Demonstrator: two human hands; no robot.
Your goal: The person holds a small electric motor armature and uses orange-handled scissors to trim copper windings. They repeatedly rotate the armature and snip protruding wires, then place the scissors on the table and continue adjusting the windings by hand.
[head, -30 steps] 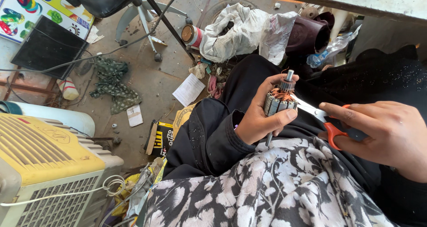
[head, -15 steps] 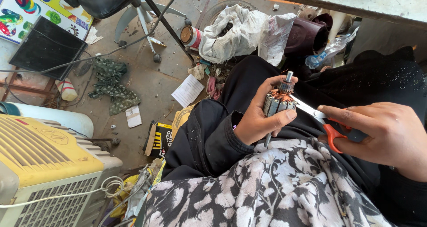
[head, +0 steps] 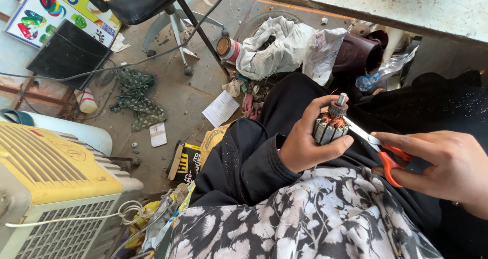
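My left hand (head: 304, 139) grips a small motor armature (head: 331, 123) upright over my lap; it has a grey slotted core, copper windings and a short steel shaft on top. My right hand (head: 447, 167) holds orange-handled scissors (head: 378, 148), fingers through the loops. The scissor blades point left and their tips reach the copper windings at the armature's side. Both hands sit above black fabric and a black-and-white floral cloth (head: 305, 223) across my knees.
A yellow and grey air cooler (head: 56, 188) stands at lower left. The dirt floor holds scattered paper (head: 220, 108), a green rag (head: 134, 96), a black panel (head: 66, 56), chair legs (head: 178, 30) and a heap of white cloth (head: 277, 48). A table edge (head: 386, 10) runs overhead.
The hands, armature and scissors stay nearly in the same place; the scissor tips remain at the windings. Only a slight shift of the view is visible.
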